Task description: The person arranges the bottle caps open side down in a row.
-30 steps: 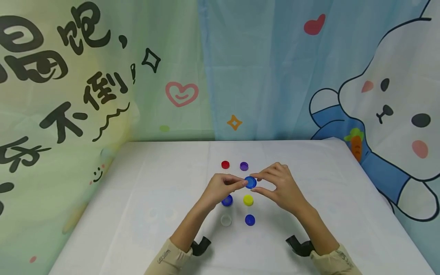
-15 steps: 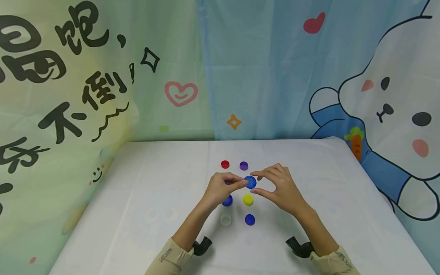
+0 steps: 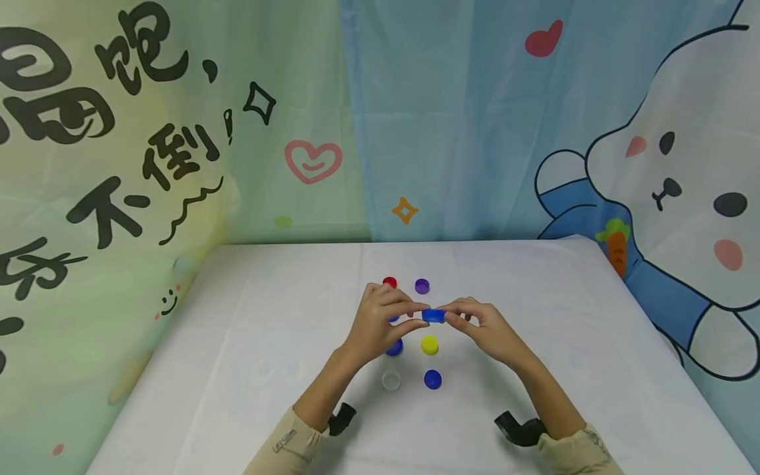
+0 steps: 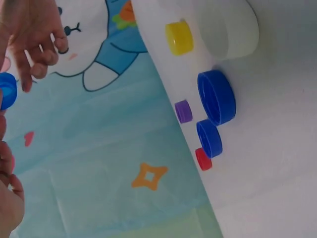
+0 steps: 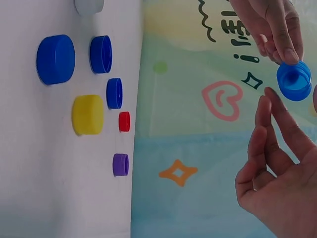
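Note:
A blue bottle cap (image 3: 433, 315) is held up over the table between both hands, seen edge-on in the head view. My left hand (image 3: 374, 323) has its thumb and index finger at the cap's left end. From the other side, the right hand (image 3: 489, 335) pinches the right end with thumb and index finger. In the right wrist view the left thumb presses on the cap (image 5: 294, 84), and the right hand's fingers (image 5: 278, 116) stand beside it. The left wrist view cuts the cap (image 4: 7, 92) off at its edge.
Below the hands, several caps stand on the white-covered table (image 3: 267, 369): red (image 3: 390, 282), purple (image 3: 422, 286), yellow (image 3: 430, 344), whitish (image 3: 391, 380), and blue ones (image 3: 433, 379), one mostly hidden by the left hand. A printed cloth (image 3: 415, 119) hangs behind.
The held cap has turned from face-on to edge-on. My right fingers have closed in on its right end, while the left thumb and index finger have spread apart.

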Demonstrator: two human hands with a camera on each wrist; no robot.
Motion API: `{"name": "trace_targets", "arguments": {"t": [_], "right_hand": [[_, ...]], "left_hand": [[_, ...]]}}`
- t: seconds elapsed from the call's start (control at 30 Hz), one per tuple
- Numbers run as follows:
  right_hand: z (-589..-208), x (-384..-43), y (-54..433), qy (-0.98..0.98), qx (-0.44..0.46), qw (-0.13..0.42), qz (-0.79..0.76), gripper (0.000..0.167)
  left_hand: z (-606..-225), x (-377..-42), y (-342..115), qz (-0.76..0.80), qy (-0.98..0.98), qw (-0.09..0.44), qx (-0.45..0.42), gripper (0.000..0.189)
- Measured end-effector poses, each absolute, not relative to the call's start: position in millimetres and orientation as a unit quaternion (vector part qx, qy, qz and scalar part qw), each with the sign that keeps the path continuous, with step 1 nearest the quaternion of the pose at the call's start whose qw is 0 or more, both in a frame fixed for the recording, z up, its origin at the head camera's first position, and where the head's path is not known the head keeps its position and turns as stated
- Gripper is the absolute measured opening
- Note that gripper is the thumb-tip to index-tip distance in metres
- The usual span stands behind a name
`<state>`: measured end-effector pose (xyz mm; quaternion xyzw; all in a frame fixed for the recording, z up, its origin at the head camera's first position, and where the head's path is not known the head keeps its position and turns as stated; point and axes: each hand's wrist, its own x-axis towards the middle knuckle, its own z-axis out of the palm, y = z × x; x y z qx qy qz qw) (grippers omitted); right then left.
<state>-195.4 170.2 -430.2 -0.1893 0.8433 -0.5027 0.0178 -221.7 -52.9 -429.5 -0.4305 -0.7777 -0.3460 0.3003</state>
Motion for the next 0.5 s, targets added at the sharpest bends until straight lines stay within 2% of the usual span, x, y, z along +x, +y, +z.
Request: {"name": "trace_targets", "arguments": {"t": [0.13, 0.33, 0.5], "right_hand": [[-429.9, -195.4, 168.6, 0.832, -0.188, 0.035, -0.521, 0.023], [-431.2, -195.8, 167.2, 0.831, -0.188, 0.029, -0.522, 0.022], [-434.8, -196.9, 169.1, 0.840, -0.189, -0.006, -0.509, 0.023]], "left_hand": [[-426.6, -221.8, -53.6, -0.318, -0.766, 0.327, -0.454, 0.027], [-427.0, -221.5, -53.0, -0.311, -0.764, 0.333, -0.456, 0.027], [-428.6, -222.4, -52.4, -0.336, -0.785, 0.281, -0.437, 0.042]]}}
